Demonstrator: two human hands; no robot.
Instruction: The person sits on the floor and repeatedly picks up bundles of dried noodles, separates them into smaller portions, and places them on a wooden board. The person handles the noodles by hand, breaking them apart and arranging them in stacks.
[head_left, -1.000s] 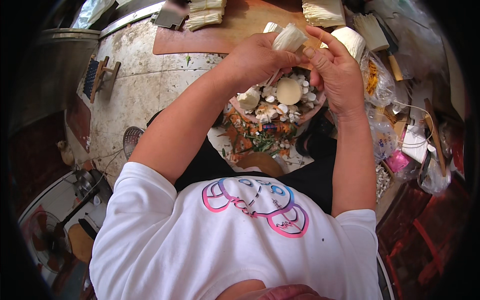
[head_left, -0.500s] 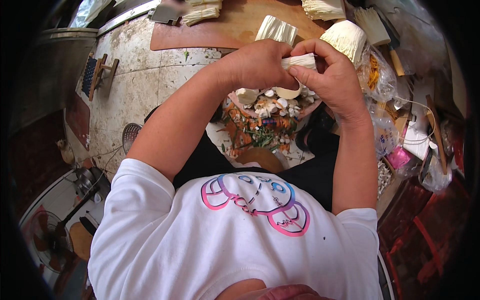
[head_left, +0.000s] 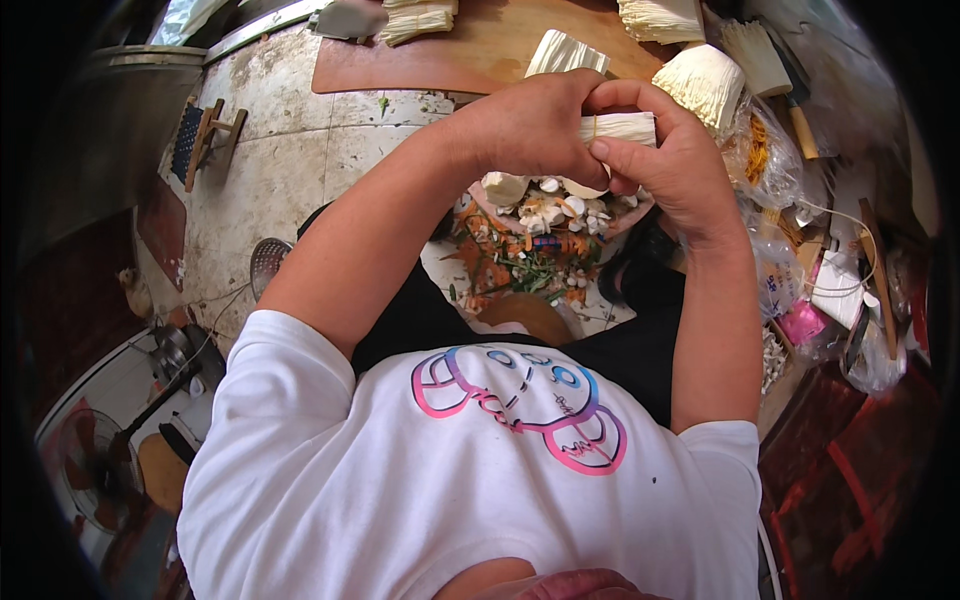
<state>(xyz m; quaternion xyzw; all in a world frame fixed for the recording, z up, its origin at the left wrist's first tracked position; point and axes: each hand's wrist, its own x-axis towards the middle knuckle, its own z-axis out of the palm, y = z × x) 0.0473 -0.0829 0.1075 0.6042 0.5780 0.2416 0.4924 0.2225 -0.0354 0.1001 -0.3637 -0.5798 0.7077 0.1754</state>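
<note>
Both my hands meet over the near edge of a wooden board [head_left: 430,65], around a small bundle of thin cream-white strands [head_left: 632,127] that looks like enoki mushrooms. A thin yellowish band crosses the bundle beside my left fingers. My left hand [head_left: 540,122] wraps its left end, its fingertips partly hidden. My right hand [head_left: 685,165] pinches the other end between thumb and curled fingers. Below them, a pink basin [head_left: 640,212] holds white stem ends and trimmings, partly covered by my hands. Another pale bundle [head_left: 567,55] lies on the board just beyond.
More enoki bunches [head_left: 700,85] lie at the board's right, near a knife's wooden handle [head_left: 803,130]. Yellow rubber bands [head_left: 757,150] fill a clear plastic bag. A small stool [head_left: 210,145] stands on the dirty tiles, left. A fan [head_left: 100,470] is at lower left.
The whole view has shifted slightly. More of the bundle shows between my hands, and the thin band around it is now visible. Both hands keep their grip.
</note>
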